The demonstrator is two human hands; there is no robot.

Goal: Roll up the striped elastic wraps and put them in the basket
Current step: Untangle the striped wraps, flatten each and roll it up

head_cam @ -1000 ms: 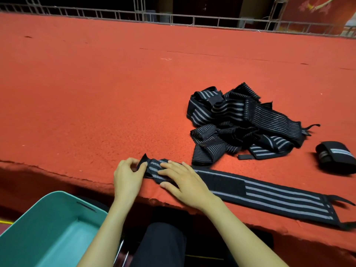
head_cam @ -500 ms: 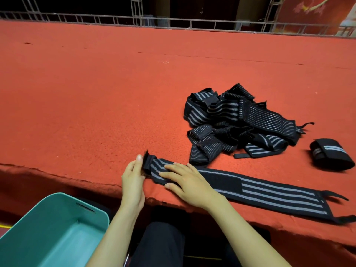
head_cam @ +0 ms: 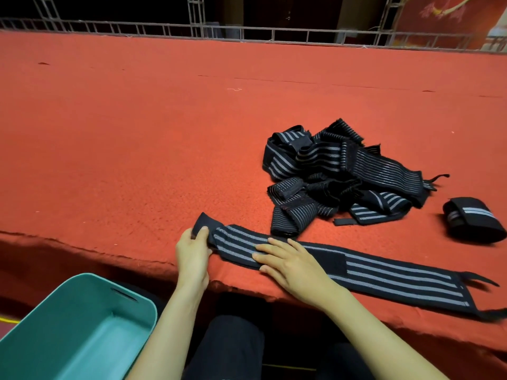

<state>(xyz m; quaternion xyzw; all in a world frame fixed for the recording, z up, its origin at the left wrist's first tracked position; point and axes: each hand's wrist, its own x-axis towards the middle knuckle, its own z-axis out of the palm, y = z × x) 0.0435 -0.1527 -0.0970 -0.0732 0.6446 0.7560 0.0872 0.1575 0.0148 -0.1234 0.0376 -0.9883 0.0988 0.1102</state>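
Red carpet covers the wide platform, with a metal railing along its far edge. Below the left hand, off the platform's near edge, sits a teal basket — only its bare inner floor shows. The left hand pinches the plain black end of a striped wrap, which is raised a little off the carpet. Just to its right, the right hand presses straight fingers flat on the same wrap. From there the wrap runs on rightward along the near edge — black with grey stripes and a plain black patch beside the wrist. Beyond the right hand lies a tangled pile of wraps. Farther right, apart from it, lies one rolled wrap.
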